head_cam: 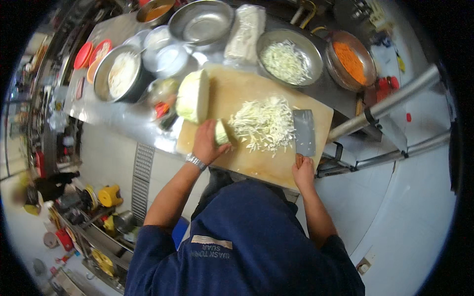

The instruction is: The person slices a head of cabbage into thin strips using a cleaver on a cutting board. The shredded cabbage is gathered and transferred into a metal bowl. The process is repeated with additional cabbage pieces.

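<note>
My left hand (206,142) grips a small cut piece of cabbage (221,133) near the left front of the wooden cutting board (259,170). In my right hand (304,171) is the wooden handle of a cleaver. The cleaver's broad blade (305,133) lies flat-side up at the board's right, along the edge of a heap of shredded cabbage (264,120). A large cut cabbage (193,96) rests at the board's left edge, just beyond my left hand, its pale cut side facing right.
Behind the board stand a metal bowl of shredded cabbage (285,61), a bowl of shredded carrot (348,63), a wide metal basin (202,22) and a plastic-wrapped pack (245,35). A pot with white contents (120,74) stands left. Metal rails (403,94) run at right.
</note>
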Demonstrator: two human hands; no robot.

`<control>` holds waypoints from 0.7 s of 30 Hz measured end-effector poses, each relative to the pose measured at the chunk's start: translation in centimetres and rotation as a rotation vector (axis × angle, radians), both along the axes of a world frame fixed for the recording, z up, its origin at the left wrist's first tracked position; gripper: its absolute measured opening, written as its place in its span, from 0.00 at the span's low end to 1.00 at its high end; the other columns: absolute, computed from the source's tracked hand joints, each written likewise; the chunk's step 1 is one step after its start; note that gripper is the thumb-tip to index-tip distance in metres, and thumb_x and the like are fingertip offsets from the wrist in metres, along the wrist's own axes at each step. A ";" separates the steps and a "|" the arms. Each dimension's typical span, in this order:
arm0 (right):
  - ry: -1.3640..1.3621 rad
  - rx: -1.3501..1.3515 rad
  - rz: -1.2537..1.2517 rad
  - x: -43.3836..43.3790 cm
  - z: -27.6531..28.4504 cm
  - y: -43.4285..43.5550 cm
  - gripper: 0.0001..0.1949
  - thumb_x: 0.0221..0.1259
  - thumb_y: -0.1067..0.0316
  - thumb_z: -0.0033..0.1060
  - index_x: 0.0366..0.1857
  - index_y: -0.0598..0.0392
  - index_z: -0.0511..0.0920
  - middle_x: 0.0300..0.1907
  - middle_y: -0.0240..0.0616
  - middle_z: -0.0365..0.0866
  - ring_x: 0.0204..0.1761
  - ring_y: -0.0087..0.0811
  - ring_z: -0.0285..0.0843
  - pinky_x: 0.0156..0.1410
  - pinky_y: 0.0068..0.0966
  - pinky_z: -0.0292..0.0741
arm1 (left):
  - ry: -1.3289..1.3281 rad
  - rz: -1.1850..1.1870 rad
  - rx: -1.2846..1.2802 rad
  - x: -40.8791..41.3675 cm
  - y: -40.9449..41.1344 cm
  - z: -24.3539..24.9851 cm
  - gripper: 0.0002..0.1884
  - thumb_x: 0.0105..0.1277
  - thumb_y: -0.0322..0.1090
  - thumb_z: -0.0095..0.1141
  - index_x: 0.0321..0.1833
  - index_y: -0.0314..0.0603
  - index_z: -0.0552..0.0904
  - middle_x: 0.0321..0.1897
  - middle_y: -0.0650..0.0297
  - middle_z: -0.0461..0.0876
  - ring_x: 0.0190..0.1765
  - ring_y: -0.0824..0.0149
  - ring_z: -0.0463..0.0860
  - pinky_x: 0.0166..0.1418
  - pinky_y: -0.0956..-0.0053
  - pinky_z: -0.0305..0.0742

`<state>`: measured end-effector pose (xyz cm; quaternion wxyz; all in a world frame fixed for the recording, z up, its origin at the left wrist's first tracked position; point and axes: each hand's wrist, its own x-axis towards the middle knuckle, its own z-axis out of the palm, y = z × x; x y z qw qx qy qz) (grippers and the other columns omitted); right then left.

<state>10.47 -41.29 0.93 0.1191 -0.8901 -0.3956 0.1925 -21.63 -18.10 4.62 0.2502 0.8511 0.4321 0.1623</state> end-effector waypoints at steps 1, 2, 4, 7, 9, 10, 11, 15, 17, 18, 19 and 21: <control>0.029 0.028 -0.064 0.0 0.6 0.3 0.17 0.57 0.65 0.64 0.45 0.66 0.74 0.48 0.59 0.77 0.51 0.59 0.77 0.58 0.46 0.74 | 0.032 0.034 0.023 0.4 0.0 -0.5 0.48 0.50 0.46 0.78 0.71 0.31 0.66 0.66 0.39 0.71 0.68 0.39 0.70 0.72 0.51 0.66; 0.059 0.057 -0.127 0.1 1.4 0.6 0.17 0.57 0.66 0.63 0.45 0.65 0.74 0.46 0.59 0.78 0.50 0.59 0.78 0.57 0.46 0.75 | 0.038 0.087 0.020 0.8 -0.4 -0.9 0.48 0.50 0.47 0.78 0.70 0.31 0.67 0.64 0.40 0.72 0.66 0.39 0.71 0.70 0.51 0.67; 0.101 0.078 -0.206 0.2 3.3 0.3 0.16 0.58 0.66 0.63 0.45 0.64 0.75 0.44 0.57 0.79 0.48 0.58 0.79 0.55 0.46 0.75 | 0.021 0.112 0.044 1.9 -1.3 -0.5 0.48 0.47 0.46 0.79 0.69 0.33 0.69 0.63 0.41 0.73 0.65 0.40 0.72 0.69 0.50 0.67; 0.225 0.094 -0.158 0.1 6.5 0.6 0.15 0.58 0.64 0.65 0.44 0.62 0.76 0.40 0.54 0.81 0.44 0.54 0.82 0.50 0.46 0.77 | 0.011 0.151 0.073 0.8 -2.5 -0.5 0.47 0.46 0.45 0.80 0.68 0.34 0.70 0.62 0.42 0.74 0.64 0.40 0.73 0.68 0.51 0.68; 0.385 0.129 -0.051 -0.3 8.9 1.1 0.14 0.60 0.62 0.65 0.42 0.60 0.77 0.33 0.52 0.83 0.38 0.53 0.84 0.44 0.46 0.78 | -0.027 0.174 -0.022 -0.3 -2.5 0.3 0.46 0.47 0.42 0.80 0.68 0.33 0.69 0.61 0.42 0.75 0.64 0.41 0.73 0.67 0.51 0.69; 0.452 0.167 0.027 -0.7 9.6 1.7 0.14 0.61 0.58 0.65 0.39 0.59 0.78 0.28 0.49 0.82 0.34 0.52 0.84 0.41 0.45 0.78 | -0.053 0.187 0.001 -1.4 -2.7 -0.3 0.45 0.47 0.42 0.80 0.68 0.34 0.70 0.61 0.43 0.75 0.63 0.41 0.74 0.67 0.51 0.69; 0.503 0.095 0.114 -1.3 9.7 2.5 0.15 0.61 0.57 0.65 0.39 0.59 0.79 0.29 0.50 0.83 0.34 0.52 0.84 0.42 0.45 0.78 | -0.078 0.201 0.023 -2.5 -2.7 -1.0 0.44 0.48 0.41 0.79 0.67 0.34 0.70 0.60 0.43 0.75 0.63 0.41 0.74 0.66 0.51 0.70; 0.615 -0.170 0.414 -3.5 9.3 6.1 0.17 0.60 0.53 0.64 0.39 0.59 0.81 0.33 0.53 0.84 0.38 0.53 0.85 0.44 0.45 0.79 | -0.099 0.192 0.037 -4.0 -2.1 -0.9 0.43 0.48 0.40 0.79 0.66 0.34 0.71 0.58 0.43 0.75 0.61 0.41 0.74 0.66 0.51 0.70; 0.637 -0.192 0.533 -4.7 6.8 6.7 0.17 0.60 0.53 0.64 0.38 0.59 0.82 0.34 0.54 0.85 0.39 0.54 0.85 0.45 0.45 0.79 | -0.139 0.202 -0.006 -4.2 -1.7 -0.3 0.43 0.48 0.39 0.79 0.66 0.34 0.70 0.58 0.44 0.75 0.61 0.41 0.74 0.66 0.52 0.70; 0.640 -0.181 0.541 -5.3 6.6 7.1 0.17 0.59 0.53 0.64 0.37 0.59 0.83 0.36 0.56 0.85 0.39 0.55 0.84 0.45 0.45 0.80 | -0.143 0.212 -0.007 -4.5 -1.6 -0.5 0.44 0.48 0.39 0.79 0.67 0.34 0.70 0.58 0.44 0.75 0.61 0.41 0.74 0.66 0.52 0.69; 0.626 -0.176 0.535 -5.9 6.0 7.5 0.17 0.59 0.52 0.64 0.37 0.59 0.82 0.35 0.56 0.85 0.39 0.55 0.84 0.46 0.45 0.79 | -0.146 0.225 -0.010 -4.9 -1.7 -0.7 0.44 0.47 0.39 0.79 0.67 0.34 0.69 0.58 0.44 0.75 0.61 0.41 0.73 0.66 0.52 0.69; 0.599 -0.167 0.521 -6.8 4.1 8.3 0.18 0.59 0.52 0.64 0.37 0.60 0.82 0.35 0.56 0.85 0.39 0.55 0.84 0.47 0.45 0.79 | -0.128 0.217 0.024 -5.1 -1.7 -1.1 0.45 0.47 0.39 0.79 0.67 0.34 0.68 0.59 0.44 0.74 0.62 0.41 0.73 0.66 0.52 0.69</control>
